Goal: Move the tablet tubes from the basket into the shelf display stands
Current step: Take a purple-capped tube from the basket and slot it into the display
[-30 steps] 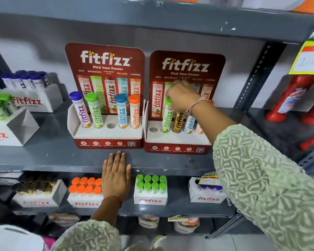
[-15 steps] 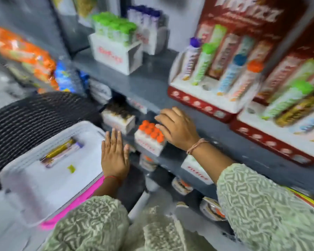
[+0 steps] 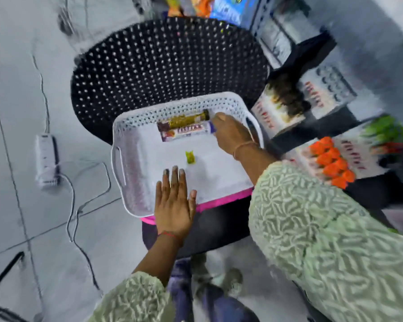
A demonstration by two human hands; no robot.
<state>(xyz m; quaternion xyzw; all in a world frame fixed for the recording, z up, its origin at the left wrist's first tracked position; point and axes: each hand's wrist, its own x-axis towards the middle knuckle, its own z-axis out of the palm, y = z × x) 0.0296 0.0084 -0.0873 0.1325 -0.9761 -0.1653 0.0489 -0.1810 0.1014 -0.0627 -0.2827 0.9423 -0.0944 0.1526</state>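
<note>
A: How were the hands?

B: The right hand (image 3: 230, 133) was inside the white basket (image 3: 130, 182), its fingers curled down at the capped end of the purple tube (image 3: 184, 134). They touched it, but the picture was blurred and I cannot tell if they really pinched it. The left hand (image 3: 173, 203) lay flat and spread over the near rim of the basket, holding nothing.

A: And where were the tubes?

B: Both lay on their sides at the far wall of the basket, the gold tube (image 3: 187, 118) just behind the purple one, touching it. A small yellow-green scrap (image 3: 190, 157) lay alone in the middle.

A: Was there room to move?

B: The rest of the basket floor was bare. The basket sat on a black perforated stool (image 3: 168, 61), with the shelves of boxed tubes (image 3: 330, 163) near on the right side.

A: What differed from a second earlier?

B: Then the right hand was up at the display stand on the shelf, and the left hand lay on the shelf edge. Now the view looked down, and both hands had come to the basket.
</note>
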